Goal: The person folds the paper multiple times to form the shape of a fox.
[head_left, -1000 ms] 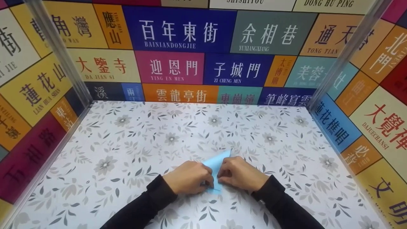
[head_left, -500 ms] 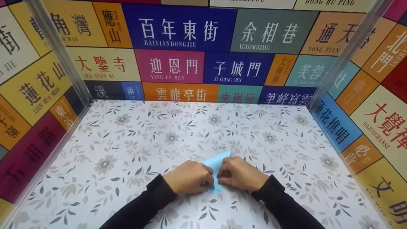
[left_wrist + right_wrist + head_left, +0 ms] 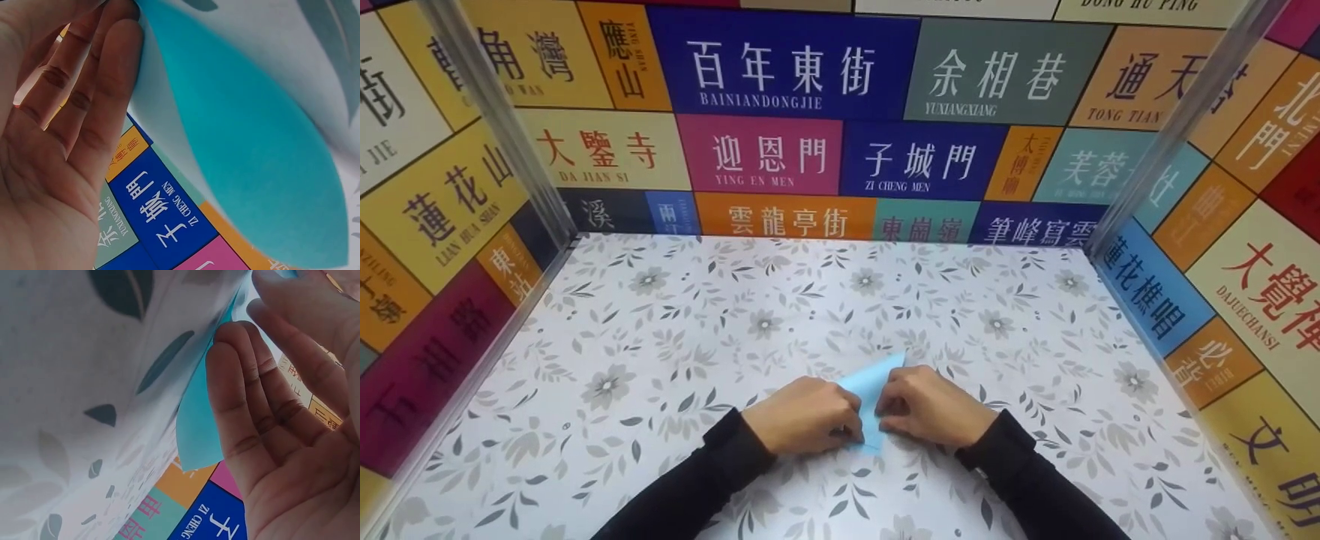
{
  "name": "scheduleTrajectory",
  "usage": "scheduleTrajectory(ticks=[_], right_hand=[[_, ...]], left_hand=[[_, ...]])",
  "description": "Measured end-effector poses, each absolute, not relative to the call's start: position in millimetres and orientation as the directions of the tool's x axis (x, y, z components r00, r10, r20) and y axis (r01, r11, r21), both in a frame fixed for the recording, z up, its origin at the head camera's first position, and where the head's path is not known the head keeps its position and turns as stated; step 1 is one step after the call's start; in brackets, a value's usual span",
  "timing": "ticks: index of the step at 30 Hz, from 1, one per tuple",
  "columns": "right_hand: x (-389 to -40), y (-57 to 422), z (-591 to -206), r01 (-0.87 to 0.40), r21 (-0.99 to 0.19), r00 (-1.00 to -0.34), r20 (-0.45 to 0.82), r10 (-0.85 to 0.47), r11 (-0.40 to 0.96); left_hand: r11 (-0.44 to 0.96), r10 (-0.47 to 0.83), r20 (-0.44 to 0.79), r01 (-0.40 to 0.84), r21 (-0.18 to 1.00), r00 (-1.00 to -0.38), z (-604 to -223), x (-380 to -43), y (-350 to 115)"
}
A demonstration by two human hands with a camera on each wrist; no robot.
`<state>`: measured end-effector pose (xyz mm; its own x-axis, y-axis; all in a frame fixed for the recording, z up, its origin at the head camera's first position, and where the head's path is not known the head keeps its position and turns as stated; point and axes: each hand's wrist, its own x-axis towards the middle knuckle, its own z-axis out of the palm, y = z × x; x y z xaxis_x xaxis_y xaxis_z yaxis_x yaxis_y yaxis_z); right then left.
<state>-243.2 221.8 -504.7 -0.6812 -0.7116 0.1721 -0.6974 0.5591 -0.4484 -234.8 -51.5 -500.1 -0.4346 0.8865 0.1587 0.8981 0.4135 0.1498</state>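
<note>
A sheet of light blue paper [image 3: 869,390], folded to a narrow shape with a pointed far corner, lies on the floral tabletop between both hands. My left hand [image 3: 804,415] holds its left side, fingers curled and tips at the edge. On the other side my right hand [image 3: 934,406] pinches the right edge with thumb and forefinger, the remaining fingers curled in. In the left wrist view the blue paper [image 3: 259,140] bows up in a curved flap beside the fingertips. The right wrist view has the paper [image 3: 198,433] partly hidden behind the fingers.
The white table [image 3: 690,322] carries a grey flower and leaf print. Panels with coloured sign patterns, such as the back wall [image 3: 780,60], enclose it on the back and both sides, with clear strips at the corners.
My right hand has shifted very slightly away from the left hand along the paper. My left hand and the paper stay nearly where they were.
</note>
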Motion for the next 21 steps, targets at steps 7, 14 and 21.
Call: scheduleTrajectory(ticks=[7, 14, 21], right_hand=[[-244.0, 224.0, -503.0, -0.682, -0.479, -0.682, 0.141, -0.718, 0.553], [-243.9, 224.6, -502.0, -0.674, -0.483, -0.684, 0.124, -0.718, 0.559], [-243.9, 224.9, -503.4, -0.683, -0.462, -0.681, 0.123, -0.722, 0.566]], left_hand=[[0.417, 0.887, 0.159, 0.900, 0.129, -0.434, -499.9, -234.1, -51.2], [0.417, 0.888, 0.153, 0.900, 0.131, -0.434, -499.0, -234.0, -50.8], [0.402, 0.893, 0.157, 0.905, 0.142, -0.421, -499.6, -233.8, -50.5]])
